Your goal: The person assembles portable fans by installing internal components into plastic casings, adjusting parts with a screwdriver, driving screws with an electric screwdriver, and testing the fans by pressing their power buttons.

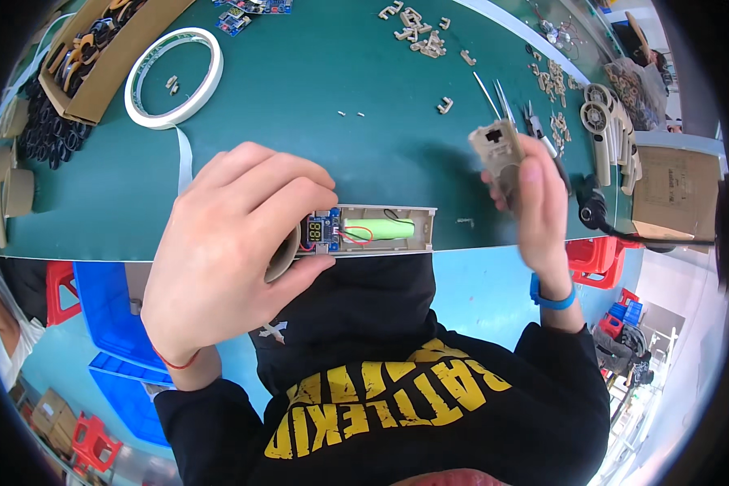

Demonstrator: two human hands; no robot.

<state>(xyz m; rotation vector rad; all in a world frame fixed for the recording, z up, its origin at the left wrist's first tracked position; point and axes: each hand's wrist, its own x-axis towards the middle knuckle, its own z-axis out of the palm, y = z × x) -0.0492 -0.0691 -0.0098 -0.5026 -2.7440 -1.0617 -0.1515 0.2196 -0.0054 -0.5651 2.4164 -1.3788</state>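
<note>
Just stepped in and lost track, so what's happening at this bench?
A person is working on a small device at a green table. Their left hand grips an open beige housing at the table's near edge; inside sit a green battery cell and a little blue circuit board with a display. Their right hand holds up a separate beige plastic piece, apart from the housing.

Just one cam, strapped to my head, fisheye, looking straight down at my hands and the green table [397,121], pretty close up.

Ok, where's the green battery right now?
The green battery lies inside the open beige housing at the table's near edge, centre of the head view, beside the small circuit board under the left hand.
</note>
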